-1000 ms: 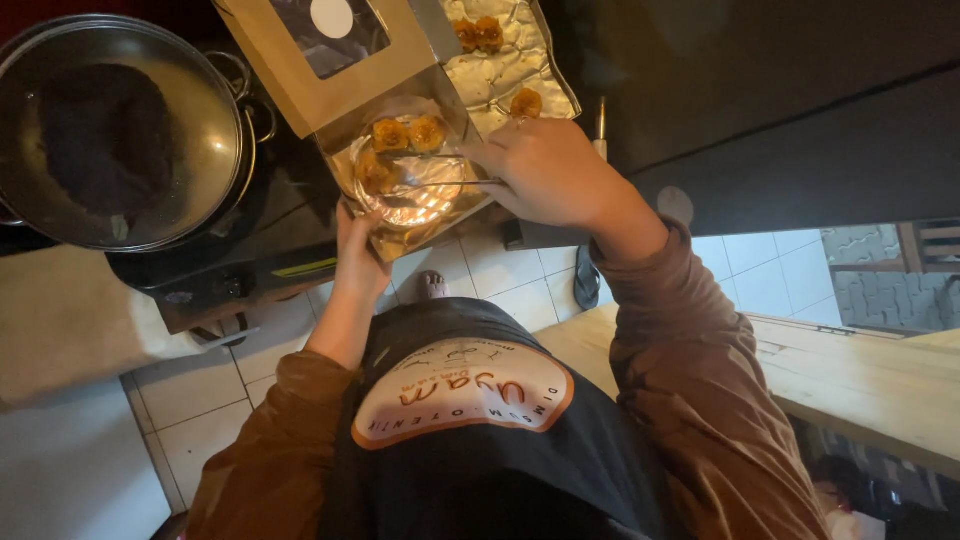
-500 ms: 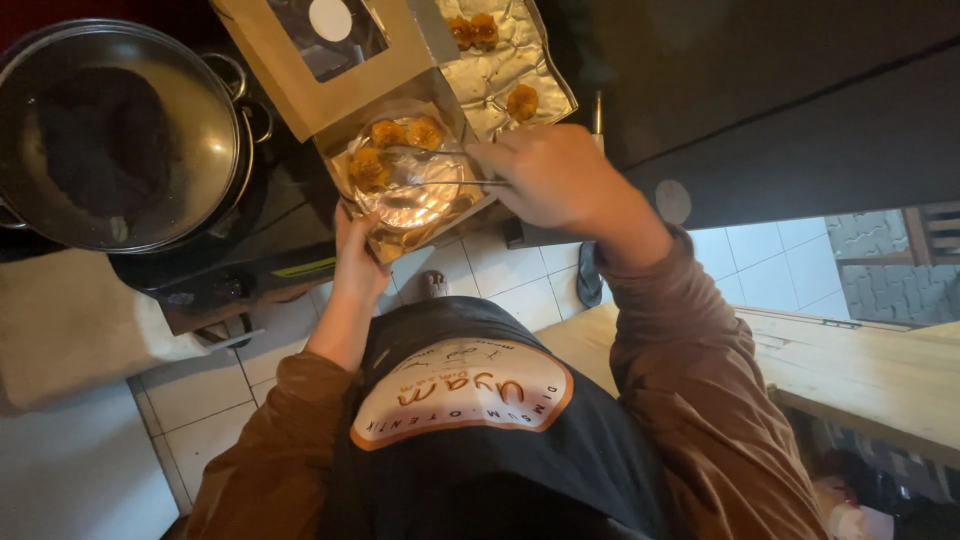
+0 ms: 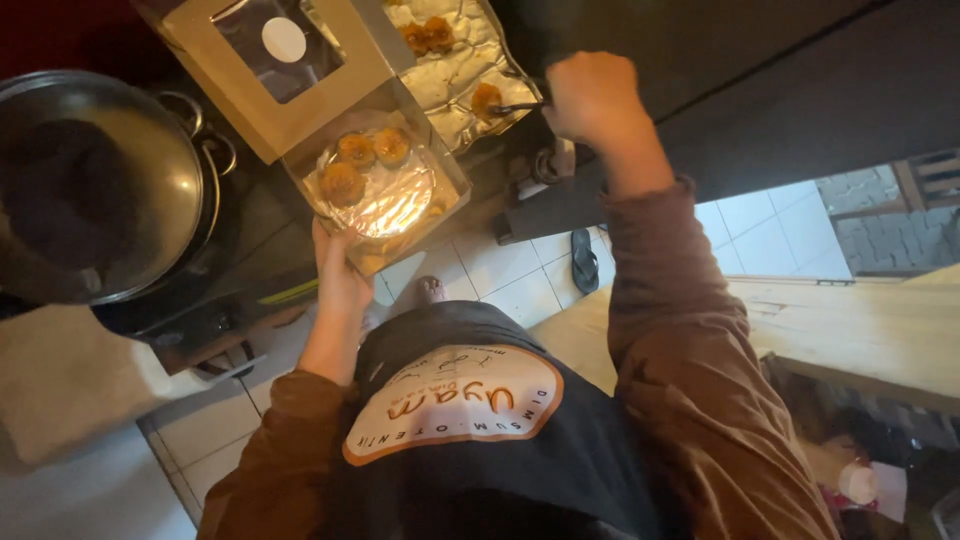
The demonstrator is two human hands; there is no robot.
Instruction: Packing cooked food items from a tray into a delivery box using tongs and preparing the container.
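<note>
Left hand (image 3: 340, 275) gripping the underside of an open cardboard box (image 3: 385, 185) with three golden dumplings (image 3: 362, 160) on foil, right hand (image 3: 592, 95) clenched on tongs (image 3: 515, 105) pinching another dumpling (image 3: 486, 100) over the foil-lined tray (image 3: 455, 75), big steel pot (image 3: 95, 185) on the counter (image 3: 250, 240) beside the box.

A floor of pale square tiles with dark grout (image 3: 495, 275) runs below the fingers, dim nearest them and brighter far off to their right, where daylight falls on the tiles (image 3: 770, 225). A dark flip-flop sandal (image 3: 585, 260) lies on the tiles below the fingers. A long pale wooden bench top (image 3: 850, 335) stretches low and right of them. Above and right of the fingers stands a broad black cabinet front (image 3: 780, 90), unlit. Far right, rough grey stone paving (image 3: 870, 210) shows beside a wooden slatted frame (image 3: 925, 180). Warm lamplight glows only near the fingers; elsewhere is shadowed.
</note>
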